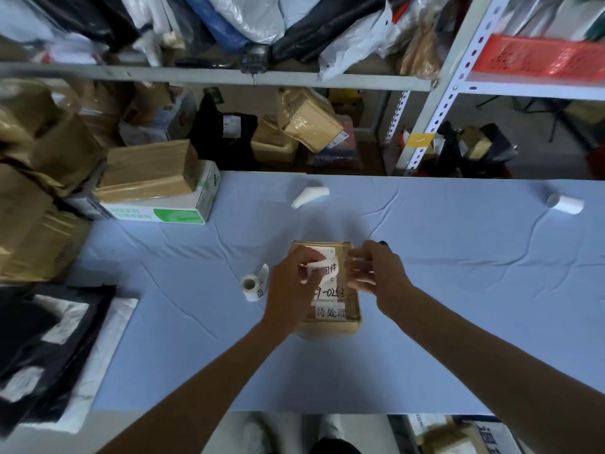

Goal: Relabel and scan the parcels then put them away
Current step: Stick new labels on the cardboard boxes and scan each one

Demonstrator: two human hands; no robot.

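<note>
Step in hand: relabelling, as I judge it; scanning and stowing are not yet done.

The parcel (352,311) lies flat on the worktop (458,290) directly before me, its written labels facing up. My left hand (291,290) pinches a white label (322,257) over the parcel's far end. My right hand (379,273) is just beside it, fingers bent toward the label; blur prevents me telling whether it grips anything. The label roll (250,285) stands just left of the parcel. Next move, in my judgement: align the label squarely, lay it flat, press it down without creases.
</note>
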